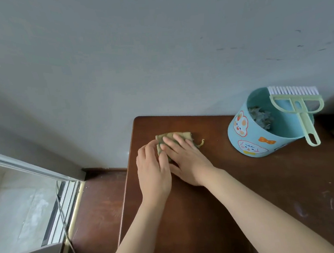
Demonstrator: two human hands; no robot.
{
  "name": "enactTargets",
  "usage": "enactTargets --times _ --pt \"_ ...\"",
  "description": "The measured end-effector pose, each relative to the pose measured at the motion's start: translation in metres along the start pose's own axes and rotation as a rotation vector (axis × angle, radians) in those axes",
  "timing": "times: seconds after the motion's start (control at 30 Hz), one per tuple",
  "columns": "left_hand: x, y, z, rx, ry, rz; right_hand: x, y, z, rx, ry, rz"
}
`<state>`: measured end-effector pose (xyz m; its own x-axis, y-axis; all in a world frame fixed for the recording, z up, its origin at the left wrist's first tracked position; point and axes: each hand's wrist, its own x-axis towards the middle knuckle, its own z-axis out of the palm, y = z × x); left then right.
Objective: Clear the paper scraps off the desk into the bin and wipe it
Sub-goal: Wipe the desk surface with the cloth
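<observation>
Bare forearms (pixel 247 196), two, reach out from the camera. Dark brown wooden desk (pixel 286 177): no scraps visible on it, so wiping is judged the step in hand. Round light-blue plastic bin (pixel 249 138), cartoon stickers: stands on the desk, holds grey paper scraps (pixel 259 117). Pale green hand brush (pixel 305 123), white bristles: parked across the bin's rim, out of the way. Right hand (pixel 184 159): flat, fingers straight, pressing the folded olive-green cloth (pixel 164 136). Left hand (pixel 154 173): fingers near straight, steadying its edge. Cloth: well left of the bin, under both hands.
</observation>
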<state>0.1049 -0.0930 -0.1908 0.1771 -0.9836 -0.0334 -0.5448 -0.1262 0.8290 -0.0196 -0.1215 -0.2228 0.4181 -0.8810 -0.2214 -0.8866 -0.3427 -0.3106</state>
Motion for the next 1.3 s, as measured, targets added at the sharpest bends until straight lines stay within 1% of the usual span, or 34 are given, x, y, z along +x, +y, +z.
enactTargets --times 0.03,0.1,0.17,0.23,0.3,0.37,0.43,0.57,0.63,0.7,0.77,0.87,0.97,1.03,1.1,1.23,1.3 --pt "-0.001 -0.001 0.000 -0.010 -0.003 -0.009 -0.009 0.002 0.002 0.009 -0.004 -0.035" --pt "-0.002 -0.003 0.000 -0.006 -0.012 -0.016 -0.018 0.012 0.000 0.010 0.017 -0.037" --pt "-0.002 -0.005 -0.002 0.014 -0.015 -0.020 -0.009 0.021 -0.006 -0.017 0.055 0.039" --pt "-0.003 -0.008 -0.006 -0.008 -0.001 -0.031 0.015 0.022 -0.013 -0.046 0.073 0.158" --pt "-0.004 -0.010 -0.009 -0.074 0.033 -0.047 0.044 0.011 -0.017 -0.039 0.041 0.216" --pt "-0.006 -0.012 -0.012 -0.147 0.070 -0.073 0.063 -0.005 -0.016 -0.025 -0.004 0.177" --pt "-0.008 -0.015 -0.013 -0.222 0.106 -0.098 0.065 -0.023 -0.010 -0.020 -0.042 0.085" --pt "-0.007 -0.016 -0.013 -0.286 0.146 -0.123 0.024 -0.034 0.005 0.020 -0.046 -0.136" --pt "-0.007 -0.017 -0.013 -0.287 0.138 -0.124 -0.001 -0.025 0.009 0.026 -0.048 -0.171" --pt "-0.008 -0.017 -0.013 -0.285 0.133 -0.115 -0.009 -0.012 0.006 0.021 -0.038 -0.130" --pt "-0.009 -0.018 -0.015 -0.272 0.139 -0.109 0.005 -0.005 -0.003 0.002 -0.025 -0.057" --pt "-0.012 -0.019 -0.017 -0.273 0.146 -0.122 0.052 -0.006 -0.018 -0.018 -0.042 0.065" --pt "-0.012 -0.020 -0.020 -0.266 0.154 -0.123 0.094 -0.022 -0.025 -0.006 -0.081 0.084" --pt "-0.012 -0.023 -0.021 -0.261 0.158 -0.119 0.104 -0.035 -0.022 -0.022 -0.093 0.039" --pt "-0.011 -0.025 -0.022 -0.266 0.164 -0.109 0.096 -0.044 -0.016 -0.033 -0.102 -0.049" --pt "-0.011 -0.026 -0.020 -0.263 0.186 -0.105 0.041 -0.049 0.001 -0.019 -0.090 -0.232" --pt "-0.013 -0.025 -0.019 -0.244 0.190 -0.106 0.012 -0.043 0.008 -0.011 -0.104 -0.280"
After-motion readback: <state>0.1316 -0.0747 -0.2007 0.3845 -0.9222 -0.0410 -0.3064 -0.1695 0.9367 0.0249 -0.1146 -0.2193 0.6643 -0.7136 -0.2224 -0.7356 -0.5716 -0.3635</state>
